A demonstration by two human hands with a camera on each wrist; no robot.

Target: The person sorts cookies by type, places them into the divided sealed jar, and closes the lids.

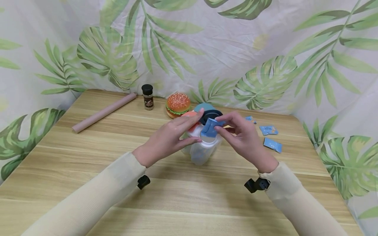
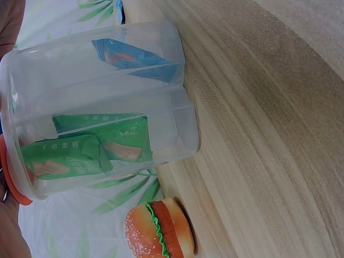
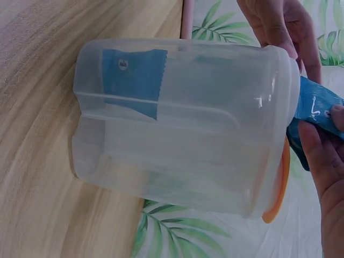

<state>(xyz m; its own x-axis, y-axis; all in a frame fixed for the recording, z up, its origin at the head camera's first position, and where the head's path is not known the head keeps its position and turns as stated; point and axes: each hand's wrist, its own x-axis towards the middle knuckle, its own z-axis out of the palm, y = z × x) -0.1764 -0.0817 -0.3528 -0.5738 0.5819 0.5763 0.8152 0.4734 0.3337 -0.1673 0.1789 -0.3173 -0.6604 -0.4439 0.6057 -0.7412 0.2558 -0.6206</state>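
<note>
A clear plastic container (image 1: 200,154) with compartments stands upright on the table, its dark lid (image 1: 213,113) raised. At its opening, my right hand (image 1: 243,136) pinches a blue snack packet (image 1: 210,127) between thumb and fingers. The packet's lower end is at the mouth of one compartment. With fingers extended, my left hand (image 1: 168,136) touches the container's top from the left, its thumb at the white rim. Through the wall, one blue packet (image 3: 134,78) shows in one compartment and green packets (image 2: 102,137) in another. An orange lid (image 3: 280,185) and a teal lid (image 1: 204,106) are also on top.
Several blue packets (image 1: 269,130) lie right of the container. Behind it sit a toy hamburger (image 1: 178,104) and a black-capped seasoning jar (image 1: 148,97). A pink roll (image 1: 103,113) lies at the back left. Leaf-patterned cloth (image 1: 177,42) hangs behind the wooden table (image 1: 177,203).
</note>
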